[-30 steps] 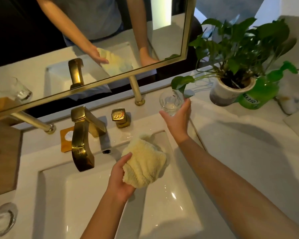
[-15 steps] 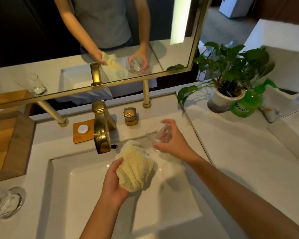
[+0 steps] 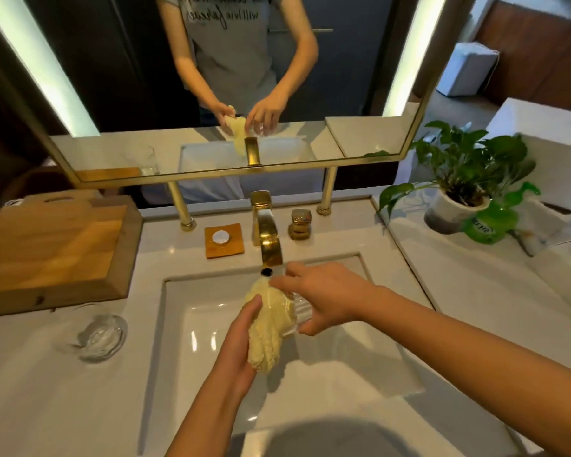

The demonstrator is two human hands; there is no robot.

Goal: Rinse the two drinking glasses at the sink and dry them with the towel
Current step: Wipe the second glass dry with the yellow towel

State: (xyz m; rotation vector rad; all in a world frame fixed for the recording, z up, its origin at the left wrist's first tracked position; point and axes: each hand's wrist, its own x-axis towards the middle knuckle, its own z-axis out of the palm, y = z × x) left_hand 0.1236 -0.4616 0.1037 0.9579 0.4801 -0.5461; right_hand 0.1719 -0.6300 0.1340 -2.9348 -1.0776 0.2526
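Note:
Over the white sink basin (image 3: 192, 351), my left hand (image 3: 236, 352) grips a pale yellow towel (image 3: 267, 328). My right hand (image 3: 323, 296) holds a clear drinking glass (image 3: 299, 315) on its side, mouth toward the towel. Part of the towel is pushed into the glass. My fingers hide most of the glass. A second clear glass (image 3: 101, 336) stands on the counter left of the basin, untouched.
A gold faucet (image 3: 267, 234) and its gold handle (image 3: 300, 224) stand behind the basin, beside an orange soap dish (image 3: 225, 240). A wooden board (image 3: 50, 249) lies at the left. A potted plant (image 3: 459, 186) and green bottle (image 3: 490, 222) sit at the right. A mirror (image 3: 211, 77) faces me.
My right hand brought the glass from the counter near the plant down over the basin and tipped it sideways. The towel and glass have met, with the towel now entering the glass.

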